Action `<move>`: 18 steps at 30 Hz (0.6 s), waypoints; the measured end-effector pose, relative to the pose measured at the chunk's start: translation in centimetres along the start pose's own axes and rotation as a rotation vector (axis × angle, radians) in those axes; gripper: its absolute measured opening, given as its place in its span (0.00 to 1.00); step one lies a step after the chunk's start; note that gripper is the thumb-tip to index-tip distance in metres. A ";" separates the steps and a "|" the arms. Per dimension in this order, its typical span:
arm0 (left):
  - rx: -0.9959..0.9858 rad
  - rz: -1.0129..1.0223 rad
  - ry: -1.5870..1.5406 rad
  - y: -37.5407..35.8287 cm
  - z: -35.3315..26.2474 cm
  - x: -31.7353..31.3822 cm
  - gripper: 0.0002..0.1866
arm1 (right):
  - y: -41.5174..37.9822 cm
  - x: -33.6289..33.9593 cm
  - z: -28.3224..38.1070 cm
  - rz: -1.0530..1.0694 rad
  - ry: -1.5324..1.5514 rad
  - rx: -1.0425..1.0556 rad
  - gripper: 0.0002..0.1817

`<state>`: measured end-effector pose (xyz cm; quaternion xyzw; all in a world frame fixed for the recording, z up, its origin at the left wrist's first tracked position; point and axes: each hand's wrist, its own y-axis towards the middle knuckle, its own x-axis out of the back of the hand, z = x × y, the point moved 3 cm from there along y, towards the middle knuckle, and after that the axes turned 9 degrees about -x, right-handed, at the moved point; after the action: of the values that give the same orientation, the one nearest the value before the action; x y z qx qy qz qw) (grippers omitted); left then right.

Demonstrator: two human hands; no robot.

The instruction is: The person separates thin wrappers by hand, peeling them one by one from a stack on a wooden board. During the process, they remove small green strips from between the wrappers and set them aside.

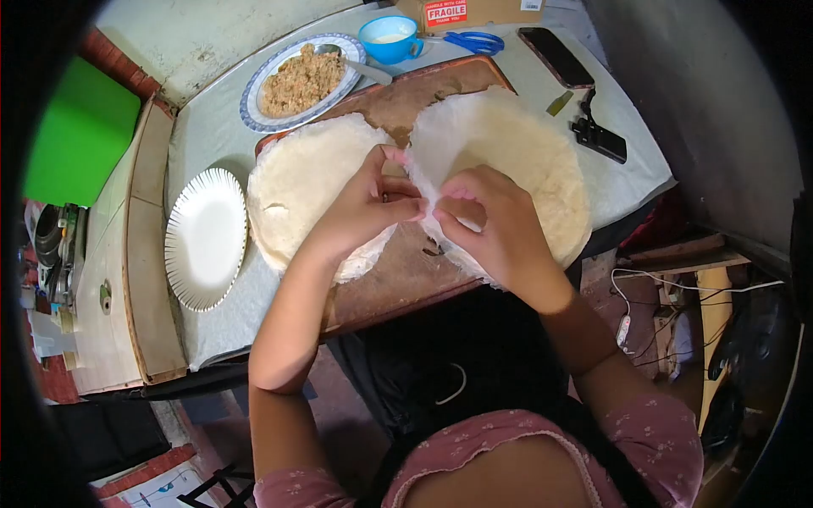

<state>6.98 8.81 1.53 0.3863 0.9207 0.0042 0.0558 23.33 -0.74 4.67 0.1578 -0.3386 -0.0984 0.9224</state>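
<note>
Two lots of thin, round, pale spring roll wrappers lie on a brown board point(381, 292). The left wrappers point(296, 182) lie flat with ragged edges and a small tear. On the right is a round stack point(546, 182), its near-left edge lifted as a thin, see-through sheet, the top wrapper point(436, 127). My left hand point(368, 203) pinches that lifted edge between thumb and fingers. My right hand point(491, 216) is closed on the same edge, a little lower, close to the left fingertips. The exact fingertip contact is partly hidden.
Behind the board are a plate of filling point(254, 118) with a spoon point(368, 70), a blue cup point(391, 38), blue scissors point(474, 41) and a cardboard box point(491, 12). A phone point(555, 57) and a black clip-like device point(600, 138) lie right. A paper plate point(206, 240) sits left.
</note>
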 end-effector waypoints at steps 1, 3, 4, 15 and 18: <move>-0.002 0.015 -0.019 0.0 -0.3 0.0 0.27 | -0.2 -0.1 -0.1 -0.022 0.009 -0.015 0.13; -0.010 0.035 -0.010 0.0 -0.8 -0.1 0.30 | -0.4 -0.3 -0.3 -0.058 0.025 -0.023 0.15; -0.016 0.041 0.018 0.0 -0.9 -0.2 0.31 | -0.4 -0.3 -0.3 -0.073 0.031 -0.016 0.15; -0.046 0.073 0.032 -0.1 -1.0 -0.5 0.31 | -0.6 -0.3 -0.9 -0.156 0.092 -0.003 0.12; -0.067 0.123 0.011 -0.4 -1.8 -1.2 0.32 | -0.6 0.1 -0.1 -0.179 0.069 -0.029 0.11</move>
<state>7.35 7.72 3.42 0.4398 0.8949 0.0409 0.0631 23.44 -1.28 4.41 0.1772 -0.2899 -0.1799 0.9232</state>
